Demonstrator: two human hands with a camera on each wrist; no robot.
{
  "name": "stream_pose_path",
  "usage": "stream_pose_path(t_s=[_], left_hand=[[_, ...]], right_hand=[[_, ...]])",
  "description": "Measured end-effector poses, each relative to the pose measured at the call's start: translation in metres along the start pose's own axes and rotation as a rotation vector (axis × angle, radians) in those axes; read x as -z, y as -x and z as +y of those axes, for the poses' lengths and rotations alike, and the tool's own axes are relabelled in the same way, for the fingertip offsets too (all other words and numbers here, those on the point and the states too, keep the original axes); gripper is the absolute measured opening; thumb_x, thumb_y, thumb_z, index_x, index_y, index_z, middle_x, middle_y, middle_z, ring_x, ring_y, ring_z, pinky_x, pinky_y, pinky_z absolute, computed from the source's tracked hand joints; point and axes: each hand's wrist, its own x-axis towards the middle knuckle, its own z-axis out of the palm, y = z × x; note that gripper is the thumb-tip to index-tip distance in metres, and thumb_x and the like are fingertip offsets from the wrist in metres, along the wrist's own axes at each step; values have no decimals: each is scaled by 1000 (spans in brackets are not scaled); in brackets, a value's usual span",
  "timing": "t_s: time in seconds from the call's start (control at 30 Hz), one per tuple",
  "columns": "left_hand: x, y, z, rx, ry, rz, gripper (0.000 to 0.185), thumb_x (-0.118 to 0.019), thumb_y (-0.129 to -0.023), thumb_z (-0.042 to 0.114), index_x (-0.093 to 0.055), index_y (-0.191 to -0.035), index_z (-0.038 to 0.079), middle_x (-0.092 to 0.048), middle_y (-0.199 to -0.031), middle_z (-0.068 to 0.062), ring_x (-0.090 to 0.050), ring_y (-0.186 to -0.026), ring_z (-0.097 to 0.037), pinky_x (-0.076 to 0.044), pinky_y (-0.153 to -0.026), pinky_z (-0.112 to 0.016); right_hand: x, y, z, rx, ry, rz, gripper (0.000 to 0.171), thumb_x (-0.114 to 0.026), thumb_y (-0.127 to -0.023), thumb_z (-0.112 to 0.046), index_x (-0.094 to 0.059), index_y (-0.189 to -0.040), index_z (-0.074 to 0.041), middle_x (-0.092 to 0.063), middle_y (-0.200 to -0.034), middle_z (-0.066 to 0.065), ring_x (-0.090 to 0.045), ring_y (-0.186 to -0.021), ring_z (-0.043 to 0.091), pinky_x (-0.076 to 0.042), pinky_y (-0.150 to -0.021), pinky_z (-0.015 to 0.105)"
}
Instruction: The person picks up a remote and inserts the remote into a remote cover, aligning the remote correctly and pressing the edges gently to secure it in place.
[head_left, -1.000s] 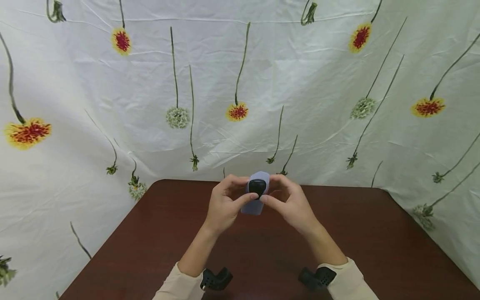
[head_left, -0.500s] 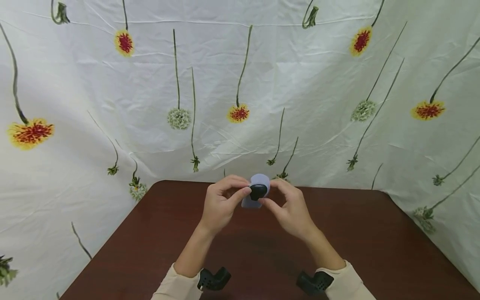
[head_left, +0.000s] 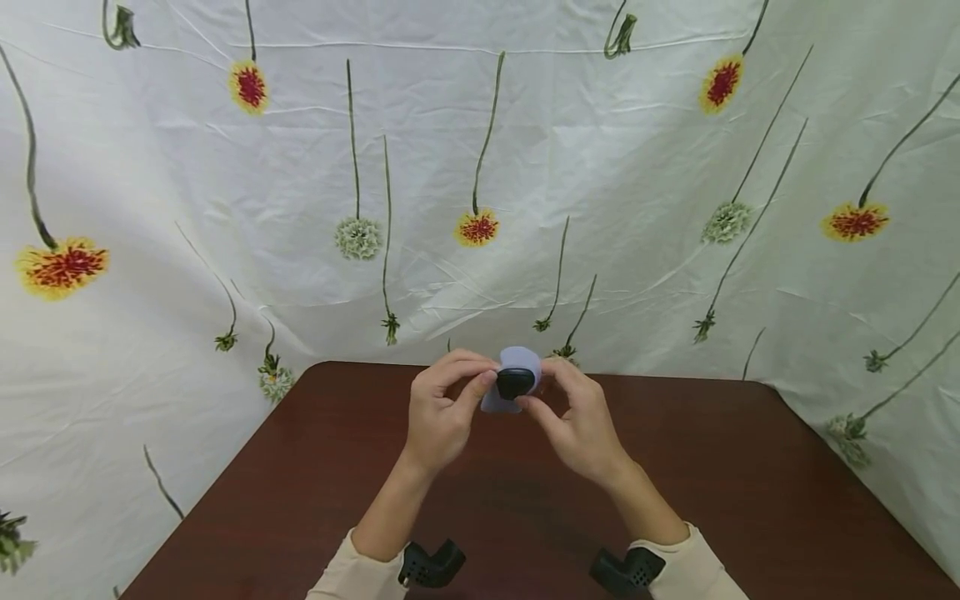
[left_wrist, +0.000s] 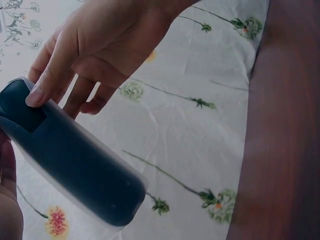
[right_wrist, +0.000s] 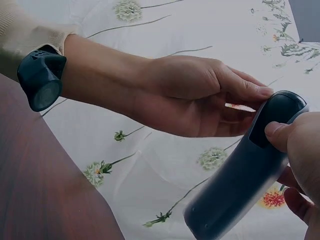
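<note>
An elongated, rounded lavender device point(head_left: 520, 358) with a black end cap point(head_left: 515, 384) is held up in the air above the table; its exact kind cannot be told. The left wrist view shows its long dark face point(left_wrist: 80, 160) with two small dots near the far end. My left hand point(head_left: 442, 417) pinches the device's left side, the thumb by the black cap. My right hand point(head_left: 577, 421) pinches the opposite side, its thumb at the cap's lower edge. In the right wrist view both thumbs lie on the black end point(right_wrist: 280, 107).
The dark reddish-brown table point(head_left: 517, 517) lies below the hands. Behind it hangs a white flower-printed cloth point(head_left: 637, 150). Black cameras point(head_left: 433, 564) sit on both wrists, at the cream sleeves point(head_left: 360, 571).
The device has tilted, so its lower part looks shorter and the black end wider. My left thumb has moved up to the cap's left side. Over the last half second little has moved.
</note>
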Motion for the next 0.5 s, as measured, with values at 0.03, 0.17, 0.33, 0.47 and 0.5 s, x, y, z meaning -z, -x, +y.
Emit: stream_pose_path(t_s=[0.03,0.17,0.33,0.47,0.5], left_hand=[[0,0,0,9,6,11,13,-69,-92,-14,-76,-97,-3,-71,-94,-16,-68,-89,-26,-55,-77,-27],[-3,1,1,42,20,62,13,-66,-94,-14,-73,-95,-3,-70,-93,-15,-66,-89,-25,-54,-78,-28],[-9,1,2,28,-3,94,11,-66,-95,-13,-72,-94,-3,-67,-93,-17,-65,-85,-26,-54,-75,-26],[-13,3,3,-3,-44,116,10,-67,-94,-12,-71,-94,-3,-66,-94,-18,-63,-83,-26,-53,-72,-24],[-13,3,3,-11,-55,123,10,-67,-94,-12,-71,-93,-3,-66,-93,-18,-63,-82,-26,-53,-71,-24]], right_hand=[[0,0,0,-2,1,-7,39,-83,-82,8,-68,-116,-5,-68,-104,3,-62,-85,20,-52,-73,35],[-3,2,-2,2,31,-33,39,-81,-85,4,-66,-120,-5,-68,-102,2,-62,-84,18,-51,-70,35],[-5,3,-1,29,101,-29,38,-79,-87,3,-63,-121,-1,-68,-106,6,-63,-89,18,-53,-74,37],[-5,4,-1,9,114,-23,37,-78,-88,2,-63,-121,1,-68,-107,7,-63,-89,18,-53,-74,36],[-5,4,-1,3,113,-23,36,-77,-88,2,-63,-121,1,-68,-107,7,-63,-89,18,-53,-74,36]])
